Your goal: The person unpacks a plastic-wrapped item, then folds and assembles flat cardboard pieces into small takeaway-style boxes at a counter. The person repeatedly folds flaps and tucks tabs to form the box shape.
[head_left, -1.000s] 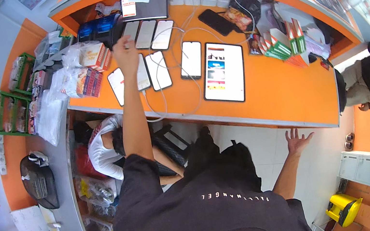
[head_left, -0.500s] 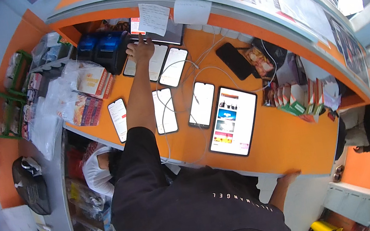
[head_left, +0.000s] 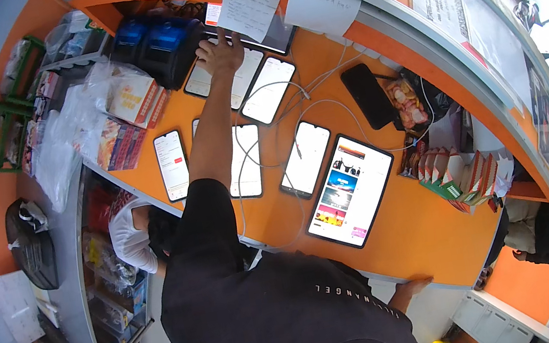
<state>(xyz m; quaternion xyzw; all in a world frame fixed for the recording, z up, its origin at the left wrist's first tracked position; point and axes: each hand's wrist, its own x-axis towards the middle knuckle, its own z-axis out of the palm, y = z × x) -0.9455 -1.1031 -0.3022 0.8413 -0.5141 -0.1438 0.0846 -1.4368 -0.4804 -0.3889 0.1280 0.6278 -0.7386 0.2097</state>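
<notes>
My left hand (head_left: 221, 54) reaches to the back of the orange counter, fingers spread, over the far edge of a tablet with a white screen (head_left: 243, 77). Contact with it or the dark screen (head_left: 281, 34) behind is unclear. My right hand (head_left: 412, 287) rests on the counter's near edge, fingers stretched out and nothing visible in them. Lit phones lie about: a phone (head_left: 172, 165) left of my forearm, a second phone (head_left: 244, 165) right of it, and others (head_left: 269, 90) (head_left: 306, 159) farther right. A large tablet (head_left: 349, 192) shows coloured pictures. My forearm partly hides another device.
White cables (head_left: 266, 165) loop across the phones. Black-and-blue machines (head_left: 159, 45) stand at the back left, near boxes (head_left: 135, 100) and plastic bags. A dark phone-like slab (head_left: 369, 95) lies at right. Paper notes (head_left: 249, 8) hang from the shelf edge. Another person (head_left: 132, 231) is at left.
The view has shifted and turned slightly. My left hand stays at the back of the counter, its fingers now more spread. My right hand stays at the near edge.
</notes>
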